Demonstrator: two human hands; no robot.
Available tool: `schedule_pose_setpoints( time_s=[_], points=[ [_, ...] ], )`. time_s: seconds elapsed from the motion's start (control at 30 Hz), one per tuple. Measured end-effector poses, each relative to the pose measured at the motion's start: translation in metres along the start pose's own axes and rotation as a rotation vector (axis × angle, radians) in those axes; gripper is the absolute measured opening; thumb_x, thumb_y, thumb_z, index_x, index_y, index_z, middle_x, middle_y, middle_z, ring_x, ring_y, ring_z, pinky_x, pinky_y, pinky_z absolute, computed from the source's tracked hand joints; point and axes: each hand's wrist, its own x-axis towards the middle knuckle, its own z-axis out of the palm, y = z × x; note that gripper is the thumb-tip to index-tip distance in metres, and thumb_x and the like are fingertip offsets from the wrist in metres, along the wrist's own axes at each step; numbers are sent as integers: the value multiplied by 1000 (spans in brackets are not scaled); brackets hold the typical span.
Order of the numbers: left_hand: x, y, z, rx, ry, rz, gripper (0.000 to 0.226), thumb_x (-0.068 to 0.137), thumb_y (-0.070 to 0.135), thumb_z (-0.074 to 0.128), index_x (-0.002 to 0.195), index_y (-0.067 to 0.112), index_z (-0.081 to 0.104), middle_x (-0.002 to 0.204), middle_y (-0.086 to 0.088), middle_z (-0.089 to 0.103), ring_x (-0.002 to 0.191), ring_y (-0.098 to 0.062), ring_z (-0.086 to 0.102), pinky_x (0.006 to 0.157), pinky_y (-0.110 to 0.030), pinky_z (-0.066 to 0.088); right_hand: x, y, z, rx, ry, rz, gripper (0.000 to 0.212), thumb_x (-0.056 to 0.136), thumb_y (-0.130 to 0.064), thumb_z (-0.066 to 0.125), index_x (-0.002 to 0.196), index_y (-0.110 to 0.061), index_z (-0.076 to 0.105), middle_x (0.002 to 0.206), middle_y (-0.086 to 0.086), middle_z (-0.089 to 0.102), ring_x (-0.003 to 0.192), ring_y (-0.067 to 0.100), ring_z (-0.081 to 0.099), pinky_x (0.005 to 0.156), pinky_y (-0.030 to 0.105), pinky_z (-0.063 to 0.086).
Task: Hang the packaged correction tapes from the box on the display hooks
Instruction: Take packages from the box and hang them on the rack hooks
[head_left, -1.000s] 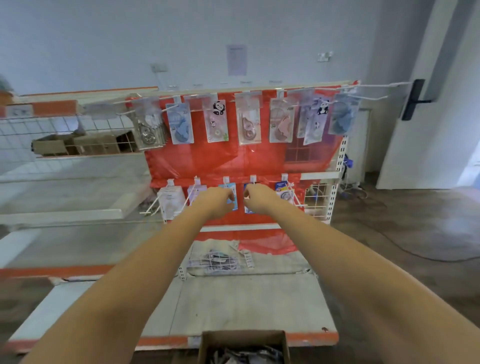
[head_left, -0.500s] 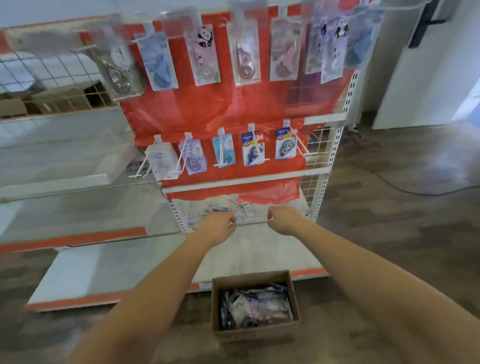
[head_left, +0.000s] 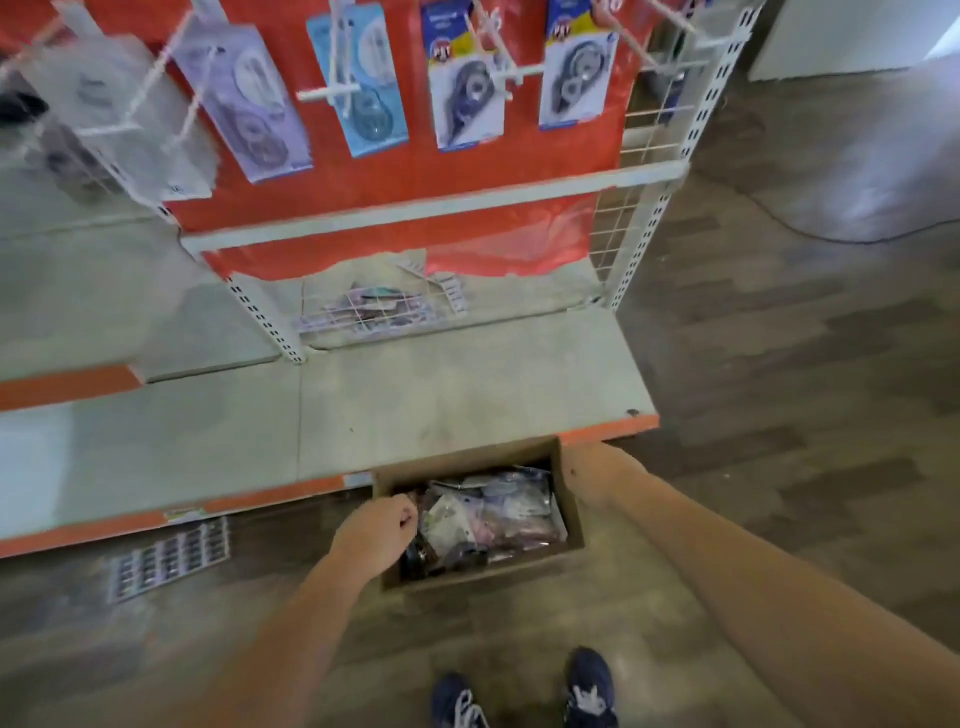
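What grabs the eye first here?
The red display panel up top, with packaged correction tapes on white hooks. Below, on the floor against the shelf edge, an open cardboard box full of packets, with the left hand curled over its left side and the right forearm reaching behind it.

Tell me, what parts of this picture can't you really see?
- Right hand: hidden behind the far right wall of the cardboard box; only the forearm shows.
- Left hand: fingers curled at the box's edge; whether they hold anything is unclear.
- Packets in the box: a blurred jumble, uncountable.
- Clear packet at far left: smeared by blur.
- Hooks' tops: cut off by the upper edge.
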Motion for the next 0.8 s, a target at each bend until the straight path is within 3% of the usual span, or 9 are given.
schedule_pose_setpoints(
  time_s=[0.1, 0.27, 0.4, 0.47, 0.57, 0.67, 0.8],
  points=[
    [35, -6, 53, -24, -38, -12, 22, 98, 26, 45, 110, 17, 61, 111, -3, 66, 104, -21, 60, 87, -34, 48, 52, 12, 43, -15, -79, 24, 26, 95, -17, 45, 114, -8, 60, 114, 14, 62, 106, 31, 60, 79, 34, 45],
    [100, -31, 142, -16, -60, -59, 22, 97, 27, 45, 107, 17, 63, 107, -3, 67, 99, -21, 61, 79, -30, 47, 130, 25, 127, -136, -236, -25, 32, 92, -10, 52, 124, -7, 53, 125, 13, 59, 113, 30, 57, 93, 39, 49],
    [170, -47, 201, 96, -100, -26, 25, 99, 23, 41, 112, 13, 60, 113, -8, 62, 103, -24, 58, 85, -33, 47, 195, 37, 195, -220, -270, -105, 41, 91, -8, 53, 132, -8, 47, 132, 13, 53, 119, 30, 52, 97, 40, 46],
    [205, -56, 227, 119, -79, -37, 29, 98, 21, 43, 124, 15, 56, 123, -8, 58, 111, -24, 55, 90, -34, 46, 227, 42, 228, -264, -299, -132, 41, 93, -6, 50, 134, -6, 45, 135, 14, 50, 122, 30, 50, 101, 40, 43],
    [255, -75, 266, 257, -40, -3, 41, 93, 14, 50, 134, 16, 46, 133, -11, 50, 123, -28, 46, 99, -40, 42, 274, 49, 270, -233, -319, -160, 36, 97, -10, 44, 133, -7, 46, 134, 12, 52, 120, 27, 51, 98, 32, 41],
    [297, -89, 292, 353, -42, 1, 43, 93, 13, 47, 136, 16, 45, 134, -13, 50, 122, -30, 47, 96, -41, 44, 312, 57, 301, -181, -375, -175, 38, 95, -14, 49, 132, -12, 47, 129, 10, 53, 110, 23, 54, 91, 32, 43],
    [321, -99, 311, 377, -220, -30, 52, 90, 21, 57, 140, 22, 44, 138, -7, 51, 124, -25, 49, 98, -36, 44, 344, 53, 324, -147, -567, -178, 55, 86, -14, 62, 136, -19, 41, 130, 8, 51, 111, 27, 56, 93, 41, 50]
  ],
)
